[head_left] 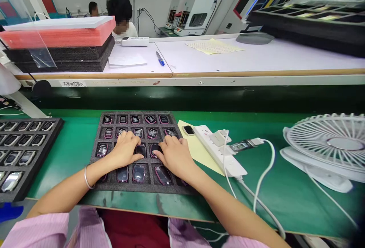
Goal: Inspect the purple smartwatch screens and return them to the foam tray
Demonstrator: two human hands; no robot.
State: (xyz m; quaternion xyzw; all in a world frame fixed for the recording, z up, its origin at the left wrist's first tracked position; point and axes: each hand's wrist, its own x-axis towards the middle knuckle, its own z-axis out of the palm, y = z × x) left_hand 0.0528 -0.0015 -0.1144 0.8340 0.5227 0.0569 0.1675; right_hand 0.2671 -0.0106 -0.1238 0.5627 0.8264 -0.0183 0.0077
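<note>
A dark grey foam tray (139, 188) lies on the green worktop with smartwatches in rows of square pockets. The watch cases have purple-pink rims; many in the upper rows show lit text, while those in the bottom row look dark. My left hand (124, 150) rests over the tray's middle, its thumb apart from its fingers and close to a dark watch (140, 149). Across from it, my right hand (176, 156) is spread over the right side, with the thumb at the edge of another watch (155, 149). My hands and wrists hide several pockets. Neither hand visibly grips anything.
Another foam tray (55, 126) of pale-rimmed watches sits at left. To the right are a power strip (211, 141) with cables, a yellow sheet (196, 147), a single watch (188, 130) and a white fan (325, 145). A raised shelf (182, 62) runs behind; a person (125, 27) sits beyond.
</note>
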